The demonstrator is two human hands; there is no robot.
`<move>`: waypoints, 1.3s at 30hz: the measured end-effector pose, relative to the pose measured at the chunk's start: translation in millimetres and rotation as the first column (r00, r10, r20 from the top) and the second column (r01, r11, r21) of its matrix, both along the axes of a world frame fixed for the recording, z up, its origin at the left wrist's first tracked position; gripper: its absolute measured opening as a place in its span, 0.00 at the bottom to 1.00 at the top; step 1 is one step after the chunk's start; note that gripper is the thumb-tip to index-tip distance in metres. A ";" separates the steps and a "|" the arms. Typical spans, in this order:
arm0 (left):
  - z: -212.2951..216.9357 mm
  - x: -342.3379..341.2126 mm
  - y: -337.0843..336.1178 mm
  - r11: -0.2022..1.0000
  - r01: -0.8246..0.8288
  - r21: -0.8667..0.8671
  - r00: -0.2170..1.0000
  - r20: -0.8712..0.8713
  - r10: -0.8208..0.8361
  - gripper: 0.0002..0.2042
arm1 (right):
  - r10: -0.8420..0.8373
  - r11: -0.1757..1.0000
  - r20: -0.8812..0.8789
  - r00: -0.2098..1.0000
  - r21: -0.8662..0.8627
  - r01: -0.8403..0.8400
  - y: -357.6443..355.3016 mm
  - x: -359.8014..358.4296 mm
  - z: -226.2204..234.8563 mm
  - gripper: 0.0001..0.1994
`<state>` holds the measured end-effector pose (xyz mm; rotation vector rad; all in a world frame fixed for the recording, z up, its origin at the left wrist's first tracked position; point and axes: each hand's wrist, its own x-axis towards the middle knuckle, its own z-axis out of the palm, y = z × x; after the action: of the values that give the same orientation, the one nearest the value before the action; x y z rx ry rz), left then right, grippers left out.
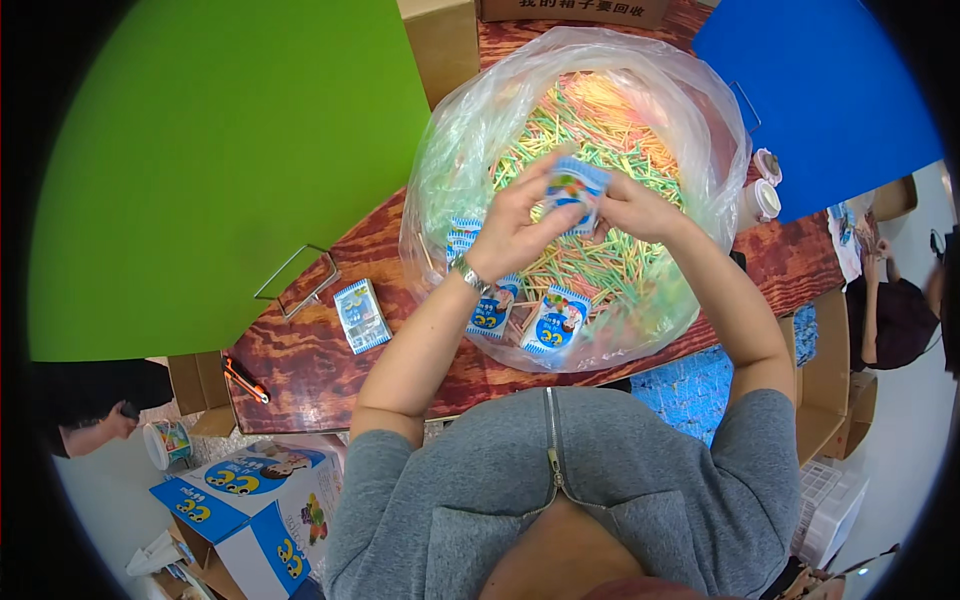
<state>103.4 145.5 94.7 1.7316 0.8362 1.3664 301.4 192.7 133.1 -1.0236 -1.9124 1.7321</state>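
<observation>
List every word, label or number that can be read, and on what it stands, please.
Located only, not copied:
Cardboard box, top edge: one line of dark characters.
White-and-blue carton, lower left: large lettering on several faces.
Blue-white packets on the table and plastic bag: lettering; small print unreadable.
Held packet: too blurred to read.
</observation>
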 end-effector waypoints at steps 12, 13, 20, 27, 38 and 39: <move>-28.3 -21.6 -28.7 0.895 -0.446 0.009 0.856 -0.288 0.430 0.13 | 0.152 0.882 0.394 0.907 0.360 -0.304 -1.5 1.2 62.6 0.15; -27.0 -20.1 -30.6 0.875 -0.474 0.093 0.807 -0.350 0.475 0.13 | 0.158 0.881 0.395 0.905 0.357 -0.310 -4.2 -4.1 71.9 0.15; -23.5 -19.7 -35.8 0.793 -0.526 0.306 0.755 -0.261 0.602 0.15 | 0.183 0.686 0.490 0.853 0.558 -0.467 -5.2 -25.6 80.2 0.19; -22.4 -23.3 -40.7 0.789 -0.518 0.330 0.753 -0.262 0.604 0.15 | 0.200 0.718 0.609 0.768 0.443 -0.538 -5.9 -44.6 88.1 0.24; -25.3 -29.5 -44.0 0.761 -0.501 0.412 0.736 -0.261 0.625 0.14 | 0.304 0.687 0.794 0.526 0.200 -0.698 -6.7 -55.9 108.8 0.29; -24.8 -29.4 -43.9 0.761 -0.500 0.413 0.736 -0.260 0.625 0.14 | 0.313 0.636 0.810 0.497 0.210 -0.743 -5.1 -56.4 109.5 0.29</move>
<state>74.0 101.6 69.9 2.1424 1.5489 1.6460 245.1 187.5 242.6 -0.9592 -3.3229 0.8447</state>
